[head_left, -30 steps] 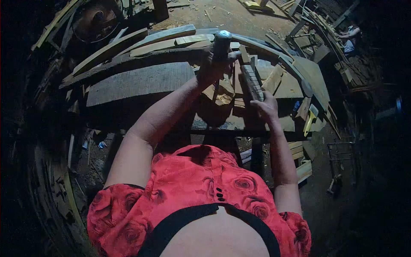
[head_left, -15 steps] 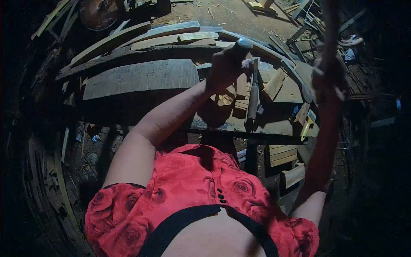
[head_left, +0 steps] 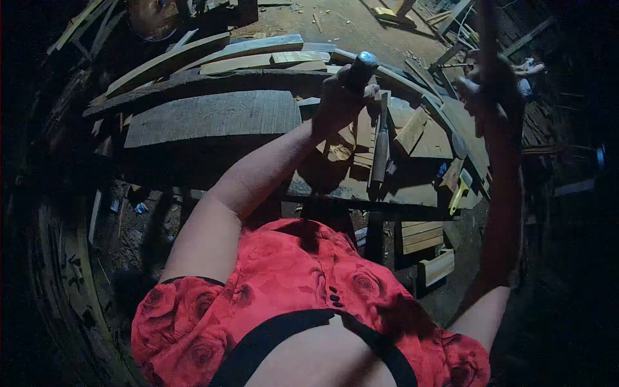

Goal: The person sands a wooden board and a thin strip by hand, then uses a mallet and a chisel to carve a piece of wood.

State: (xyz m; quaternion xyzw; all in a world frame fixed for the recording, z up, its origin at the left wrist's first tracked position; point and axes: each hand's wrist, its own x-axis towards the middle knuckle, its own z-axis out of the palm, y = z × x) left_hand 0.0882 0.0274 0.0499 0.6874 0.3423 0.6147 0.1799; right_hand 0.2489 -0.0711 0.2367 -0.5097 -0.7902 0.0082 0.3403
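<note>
My left hand is closed around an upright tool with a rounded metal top, over the wooden workbench. Just right of it a long narrow wooden piece lies on the bench among offcuts. My right hand is raised high at the right, clear of the bench, gripping a dark stick-like handle that runs up out of view. What the handle's top carries is hidden in the dark.
Curved planks are stacked along the bench's far side. A yellow tool lies at the bench's right end. Wood blocks sit on the dirt floor below. Another person's arm shows far right among scrap timber.
My right hand left the wooden piece on the bench and swung up to the right with a dark handle in it. My left hand kept its grip on the upright tool.
</note>
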